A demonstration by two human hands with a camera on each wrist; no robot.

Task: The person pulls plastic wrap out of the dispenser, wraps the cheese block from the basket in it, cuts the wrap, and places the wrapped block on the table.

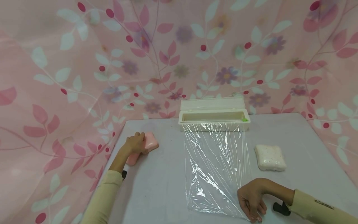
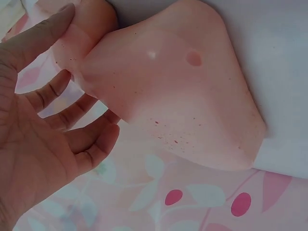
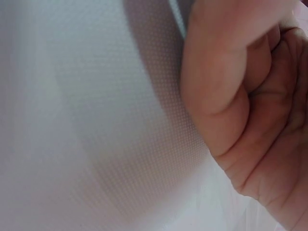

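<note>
Clear cling film stretches from a white cling film dispenser toward the front of the table. At its front right corner, my right hand pinches the edge with bent fingers. In the right wrist view the curled fingers show close over the cloth. My left hand is over the narrow middle of a pink, bone-shaped thing lying at the table's left side. In the left wrist view the loosely bent, spread fingers meet the neck's edge, and the thumb overlaps the smaller-looking end.
The dispenser's lid stands raised at the back, with a green slider at the right end. A white, speckled, square block sits right of the film. Behind the white table hangs a pink floral curtain.
</note>
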